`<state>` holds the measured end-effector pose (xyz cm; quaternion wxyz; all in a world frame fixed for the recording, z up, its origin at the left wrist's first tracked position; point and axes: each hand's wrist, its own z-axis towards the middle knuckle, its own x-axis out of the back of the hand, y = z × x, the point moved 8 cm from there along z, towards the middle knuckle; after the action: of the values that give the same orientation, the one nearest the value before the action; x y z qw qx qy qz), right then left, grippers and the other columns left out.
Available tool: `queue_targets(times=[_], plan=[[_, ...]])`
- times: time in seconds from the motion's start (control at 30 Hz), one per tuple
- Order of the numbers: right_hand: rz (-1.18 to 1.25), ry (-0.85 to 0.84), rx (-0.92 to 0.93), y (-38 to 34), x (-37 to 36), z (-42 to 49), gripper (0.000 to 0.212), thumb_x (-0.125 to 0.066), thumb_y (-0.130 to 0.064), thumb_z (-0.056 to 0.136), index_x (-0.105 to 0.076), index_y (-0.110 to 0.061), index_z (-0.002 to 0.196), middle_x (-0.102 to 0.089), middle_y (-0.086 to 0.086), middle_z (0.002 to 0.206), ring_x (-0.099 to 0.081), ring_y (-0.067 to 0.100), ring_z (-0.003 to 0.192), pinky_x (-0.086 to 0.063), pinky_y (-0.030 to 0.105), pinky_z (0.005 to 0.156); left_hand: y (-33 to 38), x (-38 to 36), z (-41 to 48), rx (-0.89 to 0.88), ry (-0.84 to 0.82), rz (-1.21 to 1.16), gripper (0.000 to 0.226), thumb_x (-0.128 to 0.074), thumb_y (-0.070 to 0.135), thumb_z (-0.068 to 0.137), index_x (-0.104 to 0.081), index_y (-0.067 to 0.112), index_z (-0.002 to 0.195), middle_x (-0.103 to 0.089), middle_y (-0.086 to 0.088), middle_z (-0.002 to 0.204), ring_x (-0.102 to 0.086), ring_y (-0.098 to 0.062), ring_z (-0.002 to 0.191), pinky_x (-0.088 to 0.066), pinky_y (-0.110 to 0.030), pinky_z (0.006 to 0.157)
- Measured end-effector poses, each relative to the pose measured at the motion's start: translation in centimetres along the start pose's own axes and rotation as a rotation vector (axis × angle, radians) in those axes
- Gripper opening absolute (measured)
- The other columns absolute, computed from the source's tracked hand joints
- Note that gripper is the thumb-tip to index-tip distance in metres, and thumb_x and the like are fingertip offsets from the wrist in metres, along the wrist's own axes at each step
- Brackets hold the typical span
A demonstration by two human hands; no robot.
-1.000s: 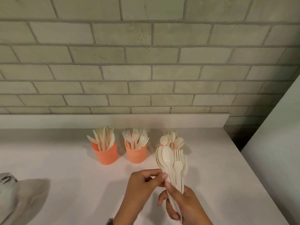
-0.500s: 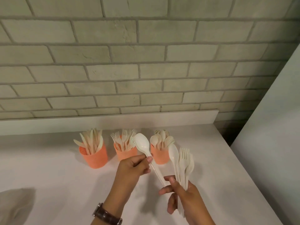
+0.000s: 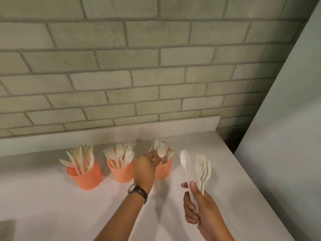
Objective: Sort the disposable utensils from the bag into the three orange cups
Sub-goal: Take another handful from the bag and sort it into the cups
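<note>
Three orange cups stand in a row near the counter's [image 3: 52, 206] back edge: knife cup [image 3: 85, 174] left, fork cup [image 3: 121, 173] middle, spoon cup [image 3: 165, 170] right. Each is full of cream utensils, too overlapped to count.

Left hand [image 3: 145, 166], watch [image 3: 137, 189] on its wrist, is at the spoon cup's near rim. Fingers are curled among the spoon handles; blur hides whether they pinch one.

Right hand [image 3: 199, 209] is raised over the counter's right front, fingers wrapped round one spoon [image 3: 185, 160] and a fan of forks [image 3: 203, 168], at least three heads.
</note>
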<state>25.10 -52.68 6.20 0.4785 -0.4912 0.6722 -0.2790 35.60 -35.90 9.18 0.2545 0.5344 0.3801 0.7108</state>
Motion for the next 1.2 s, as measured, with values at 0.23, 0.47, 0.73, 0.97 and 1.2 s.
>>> queue_targets(times=[0.23, 0.47, 0.73, 0.97, 1.2], plan=[[0.075, -0.139, -0.014, 0.3, -2.0, -0.1, 0.037, -0.053, -0.035, 0.081, -0.058, -0.001, 0.096, -0.044, 0.007, 0.053, -0.023, 0.012, 0.032, -0.018, 0.017, 0.039, 0.9, 2.5, -5.5, 0.114, -0.133, -0.397, 0.012, -0.068, 0.019, 0.082, -0.074, 0.023, 0.092, -0.072, 0.015, 0.075, -0.065, -0.003, 0.068, -0.058, -0.026, 0.062], [-0.088, -0.220, -0.034, 1.4, -4.8, -0.6, 0.041, -0.055, -0.038, 0.080, -0.060, 0.000, 0.095, -0.053, 0.012, 0.054, -0.030, 0.014, 0.028, -0.022, 0.016, 0.038, 1.0, 3.5, -8.6, 0.252, -0.309, -0.580, 0.010, -0.073, 0.009, 0.075, -0.076, 0.017, 0.079, -0.073, 0.007, 0.066, -0.053, 0.004, 0.050, -0.042, -0.010, 0.050], [-0.242, -0.138, 0.015, 1.3, -3.5, -0.5, 0.032, -0.051, -0.033, 0.089, -0.060, -0.004, 0.100, -0.059, 0.013, 0.057, -0.040, 0.019, 0.029, -0.028, 0.018, 0.036, 0.5, 8.4, -3.0, 0.153, 0.140, -0.510, 0.021, -0.072, 0.010, 0.077, -0.069, 0.028, 0.066, -0.065, 0.023, 0.053, -0.054, 0.007, 0.048, -0.043, -0.005, 0.057], [-0.433, 0.131, 0.113, 0.2, -1.1, -0.2, 0.015, -0.077, -0.014, 0.073, -0.063, -0.012, 0.068, -0.038, -0.004, 0.041, -0.028, 0.009, 0.031, -0.025, 0.015, 0.035, -0.2, 3.9, 0.0, 0.032, 0.191, -0.193, 0.012, -0.068, 0.015, 0.081, -0.075, 0.011, 0.090, -0.073, 0.004, 0.076, -0.066, -0.005, 0.070, -0.043, -0.009, 0.062], [-0.641, 0.188, 0.228, -1.0, -0.6, -0.8, 0.015, -0.082, -0.024, 0.068, -0.068, -0.028, 0.070, -0.049, -0.011, 0.042, -0.044, 0.003, 0.044, -0.039, 0.011, 0.050, -1.9, 0.0, -0.5, -0.029, 0.008, 0.039, 0.022, -0.063, 0.017, 0.085, -0.070, 0.011, 0.106, -0.071, -0.005, 0.101, -0.062, -0.013, 0.079, -0.042, -0.018, 0.074]])
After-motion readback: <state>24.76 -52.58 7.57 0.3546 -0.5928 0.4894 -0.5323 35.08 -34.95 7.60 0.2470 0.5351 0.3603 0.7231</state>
